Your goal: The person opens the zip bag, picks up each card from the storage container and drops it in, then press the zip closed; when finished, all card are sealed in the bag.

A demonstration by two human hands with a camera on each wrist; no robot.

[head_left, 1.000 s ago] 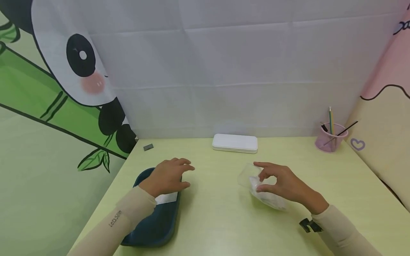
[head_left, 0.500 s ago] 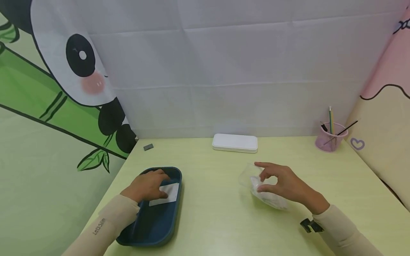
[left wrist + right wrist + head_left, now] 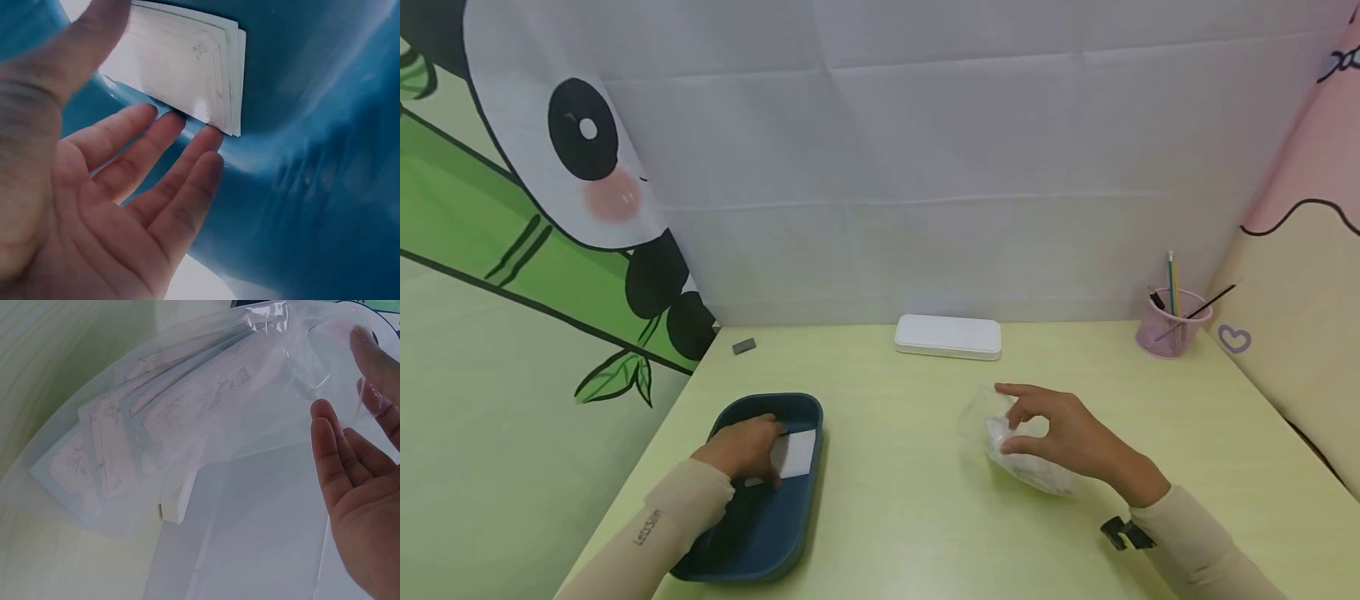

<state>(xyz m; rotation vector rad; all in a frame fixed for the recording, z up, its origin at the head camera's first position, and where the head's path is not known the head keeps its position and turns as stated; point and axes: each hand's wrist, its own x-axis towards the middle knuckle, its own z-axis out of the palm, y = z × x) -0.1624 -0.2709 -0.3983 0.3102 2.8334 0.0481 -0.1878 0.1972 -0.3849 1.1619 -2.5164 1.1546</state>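
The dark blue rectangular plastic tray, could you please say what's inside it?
Visible inside: a small stack of white rectangular cards, partly covered by the person's left hand. Anything beneath the stack cannot be seen.

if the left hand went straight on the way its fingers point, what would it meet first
Most likely the cards in the tray: the left hand has its fingertips right by their edge, though depth is hard to judge.
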